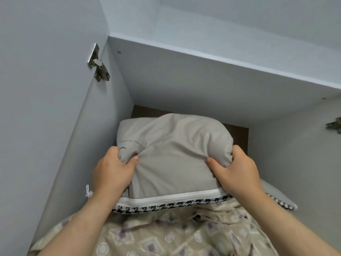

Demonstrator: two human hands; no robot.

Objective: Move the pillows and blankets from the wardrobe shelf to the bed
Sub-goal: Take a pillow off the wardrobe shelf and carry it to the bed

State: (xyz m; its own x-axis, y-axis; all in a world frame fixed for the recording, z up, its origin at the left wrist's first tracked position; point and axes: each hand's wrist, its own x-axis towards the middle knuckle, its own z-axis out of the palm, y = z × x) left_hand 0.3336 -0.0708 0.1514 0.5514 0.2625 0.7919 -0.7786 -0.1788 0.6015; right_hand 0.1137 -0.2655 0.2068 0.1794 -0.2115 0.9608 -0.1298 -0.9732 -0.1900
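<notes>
Overhead, a shelf board hangs low as both hands' fingers clench the grey pillow atop a patterned blanket.

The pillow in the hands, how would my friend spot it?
Look inside the open grey wardrobe, on top of the patterned blanket. The pillow is plain beige, squeezed by the left hand and right hand. Only it has a black-and-white houndstooth edge.

Both bare forearms are reaching up and away from the camera. The left hand and right hand are each clenching, thumbs pointing inward.
</notes>
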